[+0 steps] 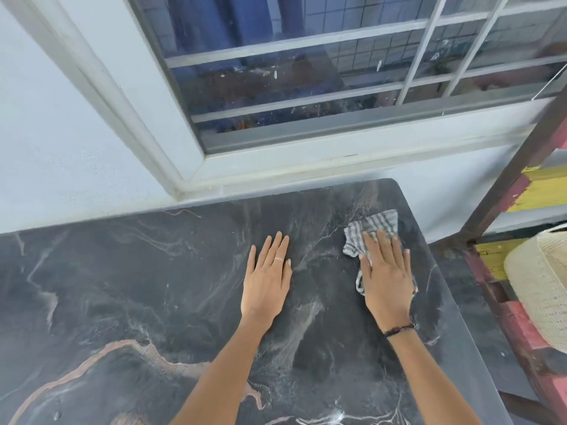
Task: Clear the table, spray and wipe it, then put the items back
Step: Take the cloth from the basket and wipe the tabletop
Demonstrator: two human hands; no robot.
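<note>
**Wipe in progress, far right corner**

A striped cloth (372, 230) is being pressed flat on the table (122, 286) by the right hand (387, 277), fingers (379, 243) straight & close together, nothing pinched. The left hand (267, 282) is being rested palm-down just left of it, fingers straight, slightly fanned, holding nothing. Cloth is judged light, soft, limp; likely to bunch, so best pinned under a flat palm mid-cloth. The dark marbled top is looking smooth, hard, prob. slick if wet. A window (306, 72) is being seen behind, a painted rack (521, 194) w/ a woven hat (540, 289) at right.
</note>
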